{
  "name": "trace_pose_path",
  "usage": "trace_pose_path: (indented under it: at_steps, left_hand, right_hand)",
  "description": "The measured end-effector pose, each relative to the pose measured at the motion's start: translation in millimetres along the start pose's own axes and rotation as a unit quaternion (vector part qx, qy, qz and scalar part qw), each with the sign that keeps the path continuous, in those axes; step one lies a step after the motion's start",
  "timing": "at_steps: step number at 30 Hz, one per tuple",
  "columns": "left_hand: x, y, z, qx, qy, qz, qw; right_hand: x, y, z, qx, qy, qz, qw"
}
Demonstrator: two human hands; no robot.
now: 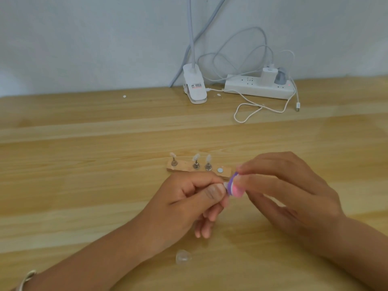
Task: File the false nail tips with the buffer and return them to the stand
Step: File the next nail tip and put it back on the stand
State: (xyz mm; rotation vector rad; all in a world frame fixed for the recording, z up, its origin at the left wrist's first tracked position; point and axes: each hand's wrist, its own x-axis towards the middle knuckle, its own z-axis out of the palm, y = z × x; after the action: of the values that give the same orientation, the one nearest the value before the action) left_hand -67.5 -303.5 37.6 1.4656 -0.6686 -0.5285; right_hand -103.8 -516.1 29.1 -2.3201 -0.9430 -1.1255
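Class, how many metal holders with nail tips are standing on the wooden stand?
3: first holder at the wooden stand's left end, second holder near its middle, third holder just right of that. The left hand may hide a fourth.

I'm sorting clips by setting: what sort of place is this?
Probably a home or hobby desk used for nail work: a wooden table, a small stand holding nail tips, and a clip lamp beside a power strip.
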Motion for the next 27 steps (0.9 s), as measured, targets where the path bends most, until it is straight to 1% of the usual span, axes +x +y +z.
trace_pose_path:
  at_steps: [2,6,10,13,15,18,22,27]
  left_hand:
    - [0.3,-0.5,-1.0,0.009,-0.002,-0.002,1.000]
    - [0.0,-1.9,-2.4,0.033,-0.008,-0.003,0.999]
    - [1.1,2.4,-2.7,0.031,-0.014,-0.007,0.999]
    - [1.7,2.2,-3.0,0.031,-0.011,-0.021,0.999]
    - [2.0,3.5,-3.1,0.030,-0.014,-0.028,0.999]
    - [2.7,5.9,-4.0,0.012,-0.020,-0.040,0.999]
    - [2.8,3.8,-6.0,-0.003,-0.036,-0.043,0.998]
    - [4.4,4.2,-7.2,-0.044,-0.039,-0.058,0.997]
  right_hand:
    - [0.7,-1.9,0.9,0.008,0.005,0.010,1.000]
    - [-0.1,-11.1,4.5,0.025,0.001,-0.026,0.999]
    - [1.4,-4.3,-0.3,0.019,0.007,0.007,1.000]
    - [-2.0,-15.3,4.9,0.035,-0.003,-0.029,0.999]
    - [-1.1,-10.5,3.6,0.027,-0.011,-0.030,0.999]
    - [1.3,-5.6,2.0,0.015,0.003,0.003,1.000]
    - [-1.4,-15.2,5.0,0.035,-0.007,-0.041,0.999]
    - [1.0,-8.9,4.1,0.023,0.007,-0.016,1.000]
